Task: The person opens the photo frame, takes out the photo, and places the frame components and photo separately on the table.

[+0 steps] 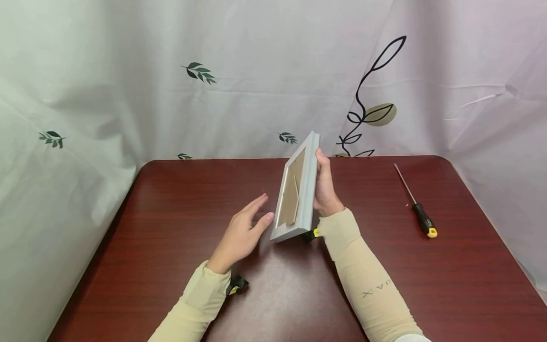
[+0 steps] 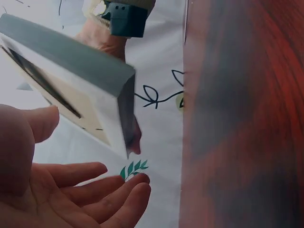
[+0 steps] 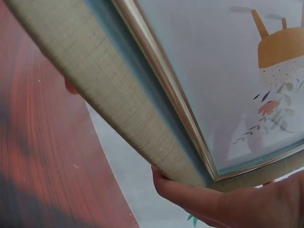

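Tabletop: A dark red-brown, wood-grained table (image 1: 141,228) with rounded far corners is spreading beneath my forearms and catching a pale sheen near its middle.
Backdrop: A whitish cloth (image 1: 256,38) is hanging behind and beside the table, creasing softly and showing green leaf sprigs and a black-lined stem.
Screwdriver: To my right, a screwdriver (image 1: 423,219) with a black, yellow-ended handle is lying on the tabletop, its shaft pointing away from me.
Frame, position: I am holding a picture frame (image 1: 308,190) above the middle of the table, tilted, its back facing leftward.
Frame, back: A pale grey-white border is surrounding a tan backing panel (image 1: 284,202), from which a slim support leg (image 1: 294,209) is standing out.
Frame, front: A linen-textured border is enclosing a blue-grey band and a gold inner moulding (image 3: 166,85); the print (image 3: 280,52) is showing an ochre shape, a dotted pale area, leaves and a reddish flower.
Right fingers: My right hand (image 1: 326,187) is gripping the frame by its edge.
Left fingers: My left hand (image 1: 241,235) is hovering just beside the frame, its fingers extending loosely and its thumb standing apart; whether the thumb is touching, I cannot tell.
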### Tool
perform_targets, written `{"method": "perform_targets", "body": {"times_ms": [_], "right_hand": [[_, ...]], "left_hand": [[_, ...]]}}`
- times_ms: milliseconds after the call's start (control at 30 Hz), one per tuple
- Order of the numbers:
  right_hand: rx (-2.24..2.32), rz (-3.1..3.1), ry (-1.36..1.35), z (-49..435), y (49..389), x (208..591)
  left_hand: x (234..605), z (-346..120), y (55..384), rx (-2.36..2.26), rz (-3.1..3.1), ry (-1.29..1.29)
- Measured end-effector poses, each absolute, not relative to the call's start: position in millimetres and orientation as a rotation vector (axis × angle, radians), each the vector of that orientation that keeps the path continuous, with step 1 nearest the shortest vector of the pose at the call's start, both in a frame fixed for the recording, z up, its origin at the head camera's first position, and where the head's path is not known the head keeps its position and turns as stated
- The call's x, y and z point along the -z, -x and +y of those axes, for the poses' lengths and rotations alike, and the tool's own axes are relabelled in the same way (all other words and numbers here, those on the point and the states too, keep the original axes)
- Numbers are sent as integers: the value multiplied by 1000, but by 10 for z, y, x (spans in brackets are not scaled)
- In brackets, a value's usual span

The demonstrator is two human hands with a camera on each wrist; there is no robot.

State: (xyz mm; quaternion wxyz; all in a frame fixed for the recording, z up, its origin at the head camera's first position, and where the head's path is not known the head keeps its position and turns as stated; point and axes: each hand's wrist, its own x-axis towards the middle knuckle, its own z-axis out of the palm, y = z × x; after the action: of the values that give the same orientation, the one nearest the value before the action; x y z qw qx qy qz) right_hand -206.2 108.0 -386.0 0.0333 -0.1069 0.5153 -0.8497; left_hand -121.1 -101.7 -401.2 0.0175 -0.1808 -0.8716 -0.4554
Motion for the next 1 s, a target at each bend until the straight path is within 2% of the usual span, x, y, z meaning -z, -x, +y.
{"method": "perform_targets", "body": {"times_ms": [367,1000], "right_hand": [[2576,1674,191,1097,2012,3817],[2523,1613,139,1110,1971,3827]], "left_hand": [[4052,-932,1185,1553,-2790,438],[4112,-844,1226,2027,-2607,337]]}}
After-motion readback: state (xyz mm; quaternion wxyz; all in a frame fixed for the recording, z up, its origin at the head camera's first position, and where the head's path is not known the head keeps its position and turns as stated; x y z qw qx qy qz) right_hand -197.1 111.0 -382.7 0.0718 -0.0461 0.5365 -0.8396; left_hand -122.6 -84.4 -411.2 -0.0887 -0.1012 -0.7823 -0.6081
